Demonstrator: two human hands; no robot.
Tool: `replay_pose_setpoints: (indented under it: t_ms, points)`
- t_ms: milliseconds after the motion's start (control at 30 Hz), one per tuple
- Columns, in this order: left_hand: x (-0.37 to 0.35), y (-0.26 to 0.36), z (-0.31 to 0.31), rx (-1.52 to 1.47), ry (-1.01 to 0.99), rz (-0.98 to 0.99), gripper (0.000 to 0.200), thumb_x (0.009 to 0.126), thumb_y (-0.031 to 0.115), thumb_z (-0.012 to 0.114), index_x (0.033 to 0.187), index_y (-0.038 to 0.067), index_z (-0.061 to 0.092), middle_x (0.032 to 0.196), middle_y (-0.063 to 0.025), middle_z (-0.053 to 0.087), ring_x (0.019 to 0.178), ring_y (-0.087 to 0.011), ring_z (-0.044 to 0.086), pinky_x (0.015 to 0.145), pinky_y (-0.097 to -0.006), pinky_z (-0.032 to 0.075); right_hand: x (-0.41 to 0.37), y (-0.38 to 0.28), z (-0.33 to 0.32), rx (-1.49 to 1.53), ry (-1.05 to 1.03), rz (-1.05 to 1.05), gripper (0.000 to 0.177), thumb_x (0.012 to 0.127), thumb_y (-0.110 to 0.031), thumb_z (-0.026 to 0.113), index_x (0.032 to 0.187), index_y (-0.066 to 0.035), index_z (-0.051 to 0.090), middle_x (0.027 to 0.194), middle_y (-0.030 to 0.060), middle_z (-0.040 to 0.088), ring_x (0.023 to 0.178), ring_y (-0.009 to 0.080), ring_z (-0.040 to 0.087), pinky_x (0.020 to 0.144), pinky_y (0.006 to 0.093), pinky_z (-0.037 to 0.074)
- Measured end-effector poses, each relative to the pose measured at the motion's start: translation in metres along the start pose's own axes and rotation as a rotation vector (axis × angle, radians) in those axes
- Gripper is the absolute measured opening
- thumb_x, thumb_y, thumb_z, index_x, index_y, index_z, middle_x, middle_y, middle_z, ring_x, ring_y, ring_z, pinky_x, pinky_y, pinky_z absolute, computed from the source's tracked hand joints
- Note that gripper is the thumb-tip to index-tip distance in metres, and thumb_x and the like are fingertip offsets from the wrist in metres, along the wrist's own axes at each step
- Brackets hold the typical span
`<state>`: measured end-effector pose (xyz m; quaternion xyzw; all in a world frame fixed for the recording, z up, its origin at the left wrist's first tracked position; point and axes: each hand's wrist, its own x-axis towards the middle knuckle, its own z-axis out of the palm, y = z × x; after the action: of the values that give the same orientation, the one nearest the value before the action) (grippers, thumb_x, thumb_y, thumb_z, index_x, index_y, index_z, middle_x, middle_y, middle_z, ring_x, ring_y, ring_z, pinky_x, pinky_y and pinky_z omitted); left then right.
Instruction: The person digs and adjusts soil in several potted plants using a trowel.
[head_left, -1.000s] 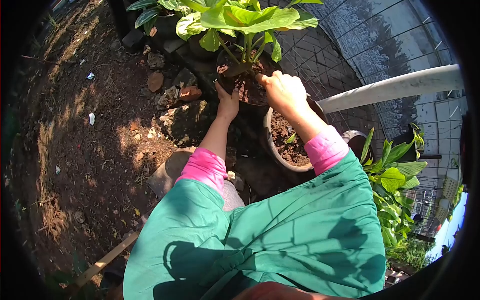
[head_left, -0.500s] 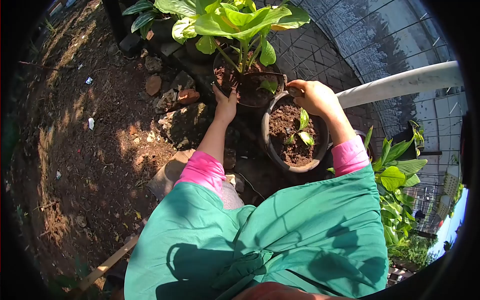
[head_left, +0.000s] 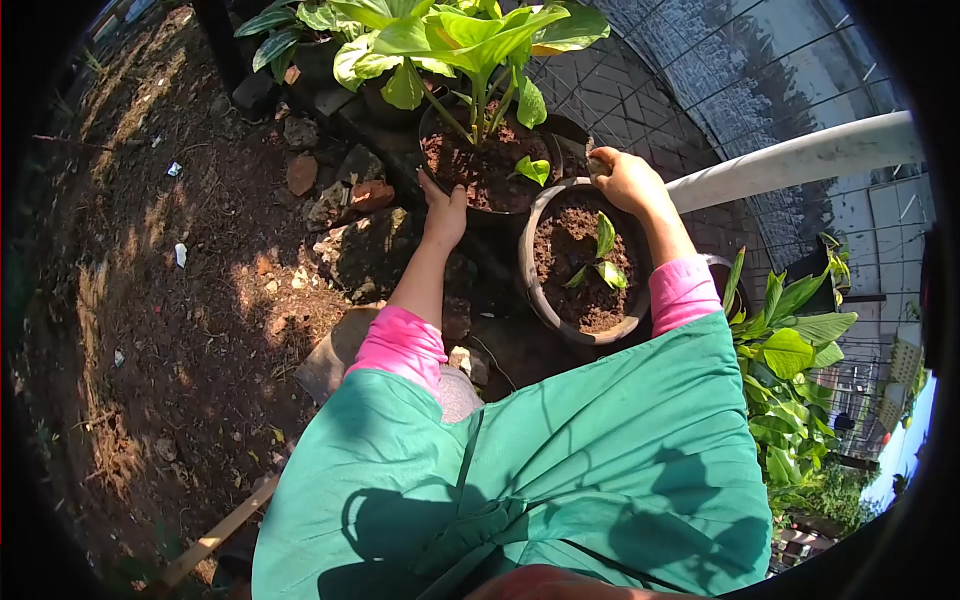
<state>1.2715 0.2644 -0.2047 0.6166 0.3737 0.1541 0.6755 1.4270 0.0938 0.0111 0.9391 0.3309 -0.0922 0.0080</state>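
A dark pot [head_left: 500,212] holds brown soil and a tall broad-leafed plant [head_left: 478,75]. My left hand [head_left: 442,212] grips its near left rim, fingers along the outer wall and thumb by the soil. A small light-green seedling [head_left: 533,170] lies or stands at the right of that soil. My right hand [head_left: 630,182] is closed around the handle of what looks like a hand trowel [head_left: 574,132], its dark blade at the pot's right edge and partly hard to make out. Below that hand stands a second round pot [head_left: 532,275] with soil and a small leafy seedling [head_left: 608,255].
Stones and a brick piece [head_left: 372,195] lie left of the pots, beside bare earth [head_left: 170,300]. A pale pipe [head_left: 800,160] runs at the right before a wire mesh and wall. Leafy plants [head_left: 790,350] grow at the right. A wooden strip [head_left: 220,535] lies lower left.
My right hand and the trowel have moved up and right; its blade has swung from over the soil to the pot's right edge. The left hand has shifted slightly at the rim.
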Motion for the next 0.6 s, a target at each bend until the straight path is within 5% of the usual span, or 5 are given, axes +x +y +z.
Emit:
replay_pose_setpoints:
  t_ms: [233, 333, 400, 533, 600]
  points:
    - [0.013, -0.002, -0.009, 0.109, 0.014, 0.019, 0.081, 0.090, 0.036, 0.038, 0.147, -0.001, -0.007, 0.146, -0.0321, 0.026, 0.127, -0.0456, 0.040, 0.107, -0.0415, 0.030, -0.014, 0.010, 0.046, 0.381, -0.005, 0.100, 0.046, 0.082, -0.027, 0.063, 0.124, -0.008, 0.058, 0.116, 0.0177, 0.063, 0.111, 0.0309, 0.059, 0.094, 0.0383, 0.046]
    - [0.025, 0.025, -0.034, 0.044, -0.115, -0.004, 0.081, 0.090, 0.036, 0.040, 0.148, 0.003, -0.004, 0.135, -0.0265, 0.044, 0.116, -0.0377, 0.052, 0.083, -0.0412, 0.052, -0.029, 0.012, 0.072, 0.448, 0.136, 0.026, 0.046, 0.083, -0.029, 0.061, 0.124, -0.008, 0.057, 0.116, 0.0191, 0.063, 0.111, 0.0329, 0.059, 0.095, 0.0398, 0.045]
    - [0.045, 0.027, -0.044, -0.010, -0.155, -0.009, 0.078, 0.090, 0.035, 0.040, 0.150, 0.008, -0.002, 0.134, -0.0226, 0.045, 0.113, -0.0326, 0.054, 0.073, -0.0412, 0.057, -0.036, 0.007, 0.088, 0.520, 0.129, 0.056, 0.047, 0.084, -0.028, 0.061, 0.125, -0.008, 0.055, 0.117, 0.0199, 0.062, 0.111, 0.0345, 0.058, 0.096, 0.0406, 0.045]
    - [0.041, 0.037, -0.046, -0.067, -0.142, -0.021, 0.078, 0.092, 0.041, 0.047, 0.151, 0.015, 0.003, 0.139, -0.0217, 0.040, 0.117, -0.0347, 0.051, 0.079, -0.0478, 0.054, -0.050, -0.017, 0.111, 0.391, 0.149, 0.125, 0.048, 0.086, -0.029, 0.059, 0.129, -0.011, 0.050, 0.106, 0.0234, 0.064, 0.102, 0.0389, 0.061, 0.090, 0.0473, 0.046]
    - [0.031, 0.031, -0.029, -0.090, 0.064, -0.055, 0.083, 0.090, 0.044, 0.052, 0.151, 0.014, 0.005, 0.143, -0.0230, 0.036, 0.121, -0.0365, 0.048, 0.085, -0.0445, 0.052, -0.048, -0.019, 0.120, 0.424, 0.172, 0.164, 0.048, 0.086, -0.030, 0.057, 0.130, -0.011, 0.049, 0.103, 0.0233, 0.065, 0.099, 0.0395, 0.062, 0.089, 0.0479, 0.047]
